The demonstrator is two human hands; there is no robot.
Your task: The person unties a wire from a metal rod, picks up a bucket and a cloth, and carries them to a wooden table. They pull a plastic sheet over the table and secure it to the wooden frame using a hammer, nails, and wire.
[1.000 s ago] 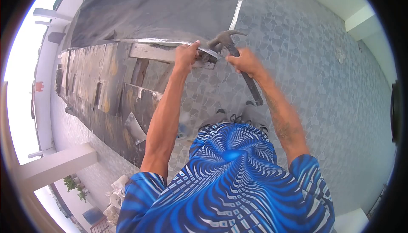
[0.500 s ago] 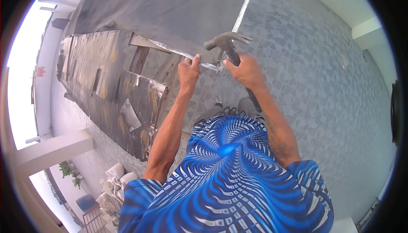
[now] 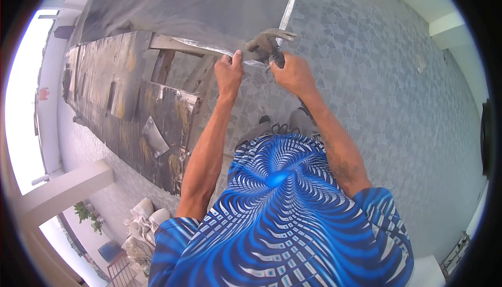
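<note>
My right hand [image 3: 296, 75] is wrapped round the handle of a claw hammer [image 3: 266, 42], whose head points left and claw points right. My left hand [image 3: 229, 77] is closed on the silver-edged front border of a large dark sheet [image 3: 188, 12], thumb up. Just right of my left hand, the hammer head overlaps the sheet's corner in view; whether it touches cannot be seen. Beneath the sheet, at left, is a weathered wooden panel structure [image 3: 125, 72] with an open gap and exposed boards near my left hand.
Grey stone-patterned flooring [image 3: 376, 104] spreads to the right and under my feet. White pillars and beams [image 3: 68, 185] stand at the left. Stacked pale sacks [image 3: 140, 234] lie at lower left, near a red metal rack [image 3: 121, 271]. A green plant [image 3: 86, 216] hangs beyond.
Both hands, the hammer and the sheet's edge have shifted slightly up and left in view. The hammer head is closer to my left hand. Both grips stay the same.
</note>
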